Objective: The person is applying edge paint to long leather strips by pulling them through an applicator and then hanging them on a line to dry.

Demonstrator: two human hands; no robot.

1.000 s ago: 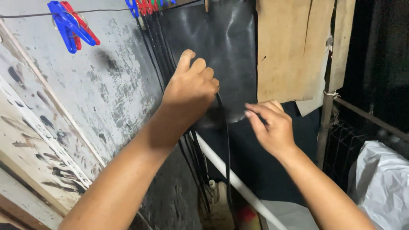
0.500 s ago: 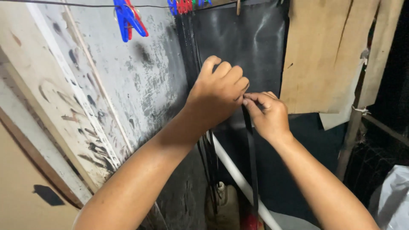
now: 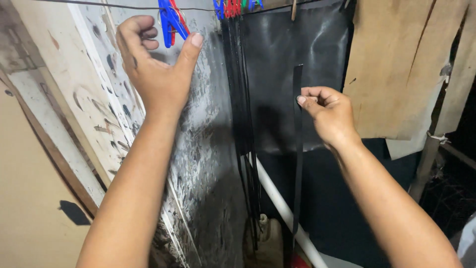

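We see the right hand [image 3: 328,115] curled closed, pinching a long black strip [image 3: 297,164] near its upper end so that it hangs straight down before the black sheet [image 3: 292,64]. The left hand [image 3: 157,64] is raised, half open and empty, thumb up, just beside the blue clothespin [image 3: 169,20] on the wire [image 3: 99,5].

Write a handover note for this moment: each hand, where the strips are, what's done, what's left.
Left hand: open, raised just below the blue clothespin on the wire, holding nothing.
Right hand: pinching a single black strip near its top end; the rest dangles free.
Done: a bunch of hanging strips already clipped to the wire, beside the black sheet.
Left: the held strip is not yet clipped.
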